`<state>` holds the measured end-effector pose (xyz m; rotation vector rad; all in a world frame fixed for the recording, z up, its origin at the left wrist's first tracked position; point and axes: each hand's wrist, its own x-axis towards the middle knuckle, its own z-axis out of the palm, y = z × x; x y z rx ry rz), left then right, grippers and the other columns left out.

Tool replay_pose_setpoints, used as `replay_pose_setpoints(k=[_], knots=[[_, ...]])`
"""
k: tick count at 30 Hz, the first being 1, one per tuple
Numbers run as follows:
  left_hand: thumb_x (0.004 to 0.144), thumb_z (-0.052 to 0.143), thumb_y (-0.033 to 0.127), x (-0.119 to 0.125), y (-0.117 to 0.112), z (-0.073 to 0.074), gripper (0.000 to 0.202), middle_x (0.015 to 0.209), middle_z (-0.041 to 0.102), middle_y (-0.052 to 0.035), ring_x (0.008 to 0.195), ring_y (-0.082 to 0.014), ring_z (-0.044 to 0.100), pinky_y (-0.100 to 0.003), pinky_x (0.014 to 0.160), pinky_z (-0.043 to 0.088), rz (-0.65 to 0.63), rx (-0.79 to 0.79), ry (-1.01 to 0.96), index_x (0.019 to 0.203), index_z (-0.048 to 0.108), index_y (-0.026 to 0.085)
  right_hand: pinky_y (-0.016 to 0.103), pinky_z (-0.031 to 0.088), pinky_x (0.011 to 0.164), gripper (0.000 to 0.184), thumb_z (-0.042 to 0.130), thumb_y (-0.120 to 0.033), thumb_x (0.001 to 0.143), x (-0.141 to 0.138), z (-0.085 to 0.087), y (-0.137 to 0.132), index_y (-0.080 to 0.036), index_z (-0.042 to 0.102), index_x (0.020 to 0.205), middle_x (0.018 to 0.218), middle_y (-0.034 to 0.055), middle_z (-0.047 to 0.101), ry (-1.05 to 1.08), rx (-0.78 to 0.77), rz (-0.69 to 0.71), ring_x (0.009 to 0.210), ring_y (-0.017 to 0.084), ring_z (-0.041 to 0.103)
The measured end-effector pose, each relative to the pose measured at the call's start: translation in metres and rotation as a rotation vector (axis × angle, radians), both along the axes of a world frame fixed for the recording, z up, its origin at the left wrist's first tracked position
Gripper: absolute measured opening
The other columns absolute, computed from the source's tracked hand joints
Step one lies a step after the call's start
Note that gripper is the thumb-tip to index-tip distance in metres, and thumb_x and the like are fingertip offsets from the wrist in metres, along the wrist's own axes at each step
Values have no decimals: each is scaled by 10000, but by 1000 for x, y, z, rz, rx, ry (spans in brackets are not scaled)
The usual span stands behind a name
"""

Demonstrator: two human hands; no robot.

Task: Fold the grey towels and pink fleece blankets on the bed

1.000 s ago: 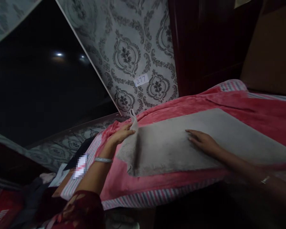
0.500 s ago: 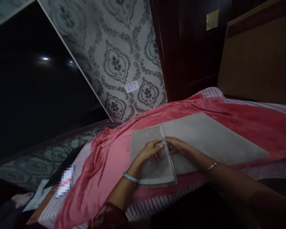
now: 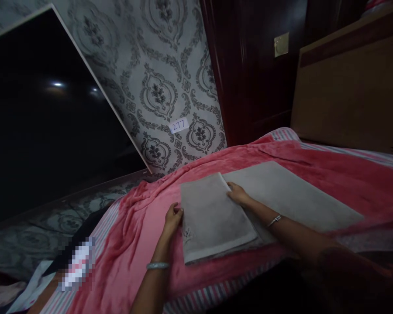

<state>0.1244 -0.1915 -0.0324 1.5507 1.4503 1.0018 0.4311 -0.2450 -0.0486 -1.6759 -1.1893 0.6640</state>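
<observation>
Two bare hands work at a grey cloth [image 3: 278,194] that lies on a pink blanket [image 3: 149,250], its left part doubled over into a flap [image 3: 218,218] and the rest spread flat to the right. The left hand [image 3: 173,218] is at the outer fold, thumb and fingers bent close together; whether cloth is caught between them, I cannot tell. The right hand [image 3: 238,193] has its fingertips at the flap's free edge, partly curled, and how firmly they pinch is unclear too. To do this well, I would hold the fold line with the left fingers while the right draws the free edge straight, keeping the layers level along the near side, where the lower one peeks out a little. Smoothing from fold to edge should press out air, and a light pull is best, since the soft blanket beneath could ruck up. As for containers, what looks like a cardboard box [image 3: 350,91] stands behind on the right; its inside is not visible.
</observation>
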Motion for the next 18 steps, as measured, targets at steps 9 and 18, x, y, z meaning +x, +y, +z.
replay_pose_setpoints(k=[9,18], knots=[[667,829,395,-2,-12,-15,502,860,738,-67,785,-190,695,-279,714,536,-23,-67,-235,1073,697,129,277,512,697,636,621,-334,817,3,-20,-17,-144,524,1417,826,18,679,83,-50,-24,751,183,644],[653,789,393,6,-18,-25,755,1143,751,-132,1024,-251,713,-348,869,570,-182,1,-318,1328,565,140,374,443,1084,645,586,-235,766,2,-41,-24,-197,553,1409,1355,66,636,39,205,-15,1221,214,601]])
